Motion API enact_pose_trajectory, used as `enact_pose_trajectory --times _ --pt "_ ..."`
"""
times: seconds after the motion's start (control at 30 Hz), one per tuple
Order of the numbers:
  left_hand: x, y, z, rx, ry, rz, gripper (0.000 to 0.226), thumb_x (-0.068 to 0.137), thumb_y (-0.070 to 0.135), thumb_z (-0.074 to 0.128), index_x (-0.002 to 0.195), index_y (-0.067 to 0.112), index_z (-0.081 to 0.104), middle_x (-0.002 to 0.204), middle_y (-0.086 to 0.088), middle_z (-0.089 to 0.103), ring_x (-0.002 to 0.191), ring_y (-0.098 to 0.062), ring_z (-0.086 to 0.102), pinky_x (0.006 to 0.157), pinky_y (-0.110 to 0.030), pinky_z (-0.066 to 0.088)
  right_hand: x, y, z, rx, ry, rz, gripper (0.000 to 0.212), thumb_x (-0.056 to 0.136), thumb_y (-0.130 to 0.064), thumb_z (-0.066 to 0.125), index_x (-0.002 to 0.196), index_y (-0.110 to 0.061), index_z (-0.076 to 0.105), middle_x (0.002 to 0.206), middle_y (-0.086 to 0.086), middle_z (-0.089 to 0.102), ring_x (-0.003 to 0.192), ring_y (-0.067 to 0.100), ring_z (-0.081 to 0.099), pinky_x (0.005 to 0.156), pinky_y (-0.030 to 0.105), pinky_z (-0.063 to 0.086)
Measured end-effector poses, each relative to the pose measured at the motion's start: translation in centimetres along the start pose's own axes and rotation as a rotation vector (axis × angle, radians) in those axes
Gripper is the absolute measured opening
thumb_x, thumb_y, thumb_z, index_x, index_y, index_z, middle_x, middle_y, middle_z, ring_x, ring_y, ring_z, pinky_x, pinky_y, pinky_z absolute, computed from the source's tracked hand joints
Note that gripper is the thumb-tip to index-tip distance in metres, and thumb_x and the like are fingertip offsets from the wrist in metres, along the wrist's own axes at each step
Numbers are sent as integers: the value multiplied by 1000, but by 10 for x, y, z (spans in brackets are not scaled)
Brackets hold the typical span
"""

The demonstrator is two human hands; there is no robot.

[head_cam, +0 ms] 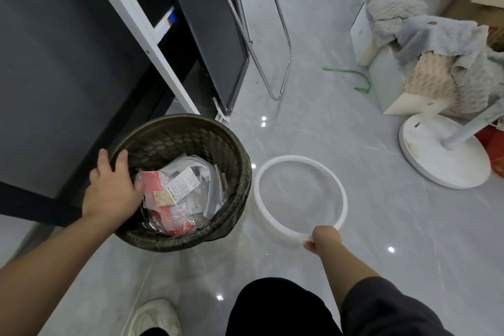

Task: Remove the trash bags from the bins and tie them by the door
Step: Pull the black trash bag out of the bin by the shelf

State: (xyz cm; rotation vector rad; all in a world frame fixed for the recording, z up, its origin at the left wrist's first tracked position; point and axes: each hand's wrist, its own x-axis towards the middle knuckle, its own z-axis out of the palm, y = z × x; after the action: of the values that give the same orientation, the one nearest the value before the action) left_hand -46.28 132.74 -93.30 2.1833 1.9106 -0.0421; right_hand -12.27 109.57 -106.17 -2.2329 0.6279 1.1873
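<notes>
Pinched white ring (pixel 272 164) in right hand (pixel 324 239), off to the right of the bin (pixel 191 120). Laid left hand (pixel 111 185), fingers spread, on its left rim, directly over the trash bag (pixel 237 207) lining it; judged the nearer hand for gathering that edge.

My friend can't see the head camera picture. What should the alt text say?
A person's left hand reaches into a dark mesh bin full of paper and plastic trash, while the right hand holds a white ring beside the bin. A round white fan base stands on the grey floor to the right.
</notes>
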Motion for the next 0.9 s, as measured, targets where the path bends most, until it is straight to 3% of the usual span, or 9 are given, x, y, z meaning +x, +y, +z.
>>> enact_pose_trajectory --times 0.1,0.3,0.43,0.5,0.6,0.7,0.77,0.83,0.9 --pt "0 0 0 -10 7 -5 65 92 40 47 146 19 19 157 -15 7 135 -43 25 99 -59 38 4 3 9 33 -9 53 33 94 -4 48 124 7 45 78 21 49 59 37 58 23 42 39" --pt "-1 -5 -1 -163 40 14 59 93 34 45 146 18 23 157 -12 13 139 -37 22 104 -58 34 4 10 23 -79 -71 3 33 96 -10 44 124 7 42 88 25 57 39 35 60 25 34 45" --pt "0 -14 -1 -320 54 62 56 96 35 42 146 17 24 156 -11 20 142 -30 24 112 -51 28 -24 -1 19 -125 -182 -116 31 96 -7 38 127 -1 40 108 19 41 81 38 57 41 40 53" --pt "-3 -19 -3 -406 68 85 52 97 34 41 144 17 27 152 -12 29 138 -28 32 111 -50 31 -34 -5 20 -198 -208 -190 38 96 -10 32 134 -3 38 109 15 40 70 31 50 31 43 46" --pt "-12 -19 -7 -504 111 88 50 99 33 39 144 14 29 146 -12 39 132 -29 40 108 -47 34 -49 -14 26 -221 -266 -158 37 96 -14 39 132 -5 41 95 13 48 59 33 58 38 40 51" --pt "-12 -31 1 -644 32 -71 52 98 45 35 141 17 35 140 -6 46 127 -27 45 105 -47 34 -71 -26 44 -76 -362 -213 36 96 -23 46 128 -7 43 110 16 54 87 34 61 68 44 57" --pt "-7 -42 9 -973 -57 -324 62 89 64 34 127 18 51 131 -6 57 119 -27 53 104 -50 38 -86 -36 61 -9 -486 -293 37 97 -27 47 128 -8 45 120 14 54 105 32 57 81 45 52" --pt "-11 -45 17 -1301 -82 -579 59 89 64 32 107 18 64 112 -6 67 107 -25 60 100 -46 43 -103 -43 74 22 -615 -298 34 96 -32 48 120 -8 49 116 12 58 104 29 59 78 42 53" --pt "-20 -44 25 -1378 -153 -674 44 96 53 33 94 22 63 95 -1 66 94 -22 60 91 -43 46 -118 -45 82 -23 -700 -288 30 94 -36 50 106 -10 57 102 10 63 91 26 62 72 37 55"
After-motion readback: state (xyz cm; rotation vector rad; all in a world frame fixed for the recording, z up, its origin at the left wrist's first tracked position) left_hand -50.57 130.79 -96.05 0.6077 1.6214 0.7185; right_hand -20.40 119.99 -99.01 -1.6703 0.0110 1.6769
